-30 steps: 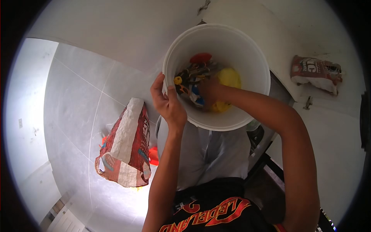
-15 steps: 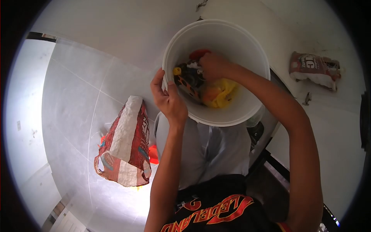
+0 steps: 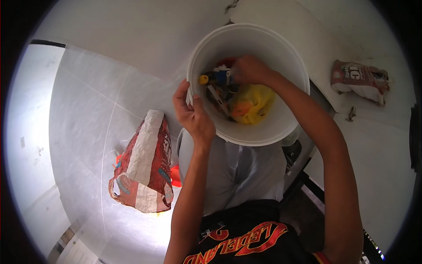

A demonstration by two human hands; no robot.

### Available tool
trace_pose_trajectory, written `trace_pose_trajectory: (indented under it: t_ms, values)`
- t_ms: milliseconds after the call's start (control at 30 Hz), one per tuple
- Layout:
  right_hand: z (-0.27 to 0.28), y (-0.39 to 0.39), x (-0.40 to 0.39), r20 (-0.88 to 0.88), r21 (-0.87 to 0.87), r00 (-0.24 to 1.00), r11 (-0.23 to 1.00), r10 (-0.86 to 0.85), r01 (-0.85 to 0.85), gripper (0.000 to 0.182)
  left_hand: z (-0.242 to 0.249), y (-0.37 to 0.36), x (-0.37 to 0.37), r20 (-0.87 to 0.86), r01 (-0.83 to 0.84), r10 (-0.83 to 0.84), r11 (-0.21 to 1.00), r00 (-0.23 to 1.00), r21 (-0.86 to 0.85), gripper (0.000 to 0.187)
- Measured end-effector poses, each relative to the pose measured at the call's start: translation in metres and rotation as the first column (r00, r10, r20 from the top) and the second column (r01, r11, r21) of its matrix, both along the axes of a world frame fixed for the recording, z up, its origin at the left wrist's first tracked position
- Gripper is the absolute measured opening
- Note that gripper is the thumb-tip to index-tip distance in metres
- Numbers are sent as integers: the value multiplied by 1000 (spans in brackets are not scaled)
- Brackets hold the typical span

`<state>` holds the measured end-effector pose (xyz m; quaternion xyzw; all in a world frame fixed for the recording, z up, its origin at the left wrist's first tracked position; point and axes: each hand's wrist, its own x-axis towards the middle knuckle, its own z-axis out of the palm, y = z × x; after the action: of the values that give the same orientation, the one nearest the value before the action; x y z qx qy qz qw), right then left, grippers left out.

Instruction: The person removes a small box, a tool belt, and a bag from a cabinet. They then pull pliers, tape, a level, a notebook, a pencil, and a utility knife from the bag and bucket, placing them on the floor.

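Note:
A white plastic bucket [image 3: 291,53] is tilted toward me over my lap. My left hand [image 3: 195,116] grips its left rim, fingers outside and thumb near the edge. Deep inside, my right hand [image 3: 250,70] is closed among the contents; its fingertips and whatever they hold are hidden. Beside those fingers lies a blue-and-white item [image 3: 223,75]. A yellow plastic bag [image 3: 257,105] with something orange showing sits low in the bucket. Left of it are a pale stick-like piece [image 3: 217,97], a round yellow piece [image 3: 203,79] and dark things I cannot make out.
A red-and-white woven sack [image 3: 147,163] with a handle stands on the grey tiled floor [image 3: 83,132] to the left, a red object [image 3: 176,176] partly behind it. At right, a printed red-and-white bag [image 3: 358,81] lies on a white surface [image 3: 378,141].
My right hand has shifted slightly right inside the bucket. The black-and-orange piece at lower left no longer shows, and blue-and-white and pale pieces now do. My left hand stays on the rim.

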<state>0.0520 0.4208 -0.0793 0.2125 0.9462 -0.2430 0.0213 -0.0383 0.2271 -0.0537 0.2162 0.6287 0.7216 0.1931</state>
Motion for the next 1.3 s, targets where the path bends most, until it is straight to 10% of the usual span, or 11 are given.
trace_pose_trajectory:
  t_ms: [1100, 1300]
  values:
    - [-21, -9, 2, -18, 135, 997, 988, 80, -77, 25, 3, 1, 0, 3, -9, 9, 1000, 1000, -21, 32]
    - [17, -15, -4, 422, 138, 902, 977, 89, -161, 21, 2, 1, -1, -3, -2, 2, 1000, 1000, -3, 31]
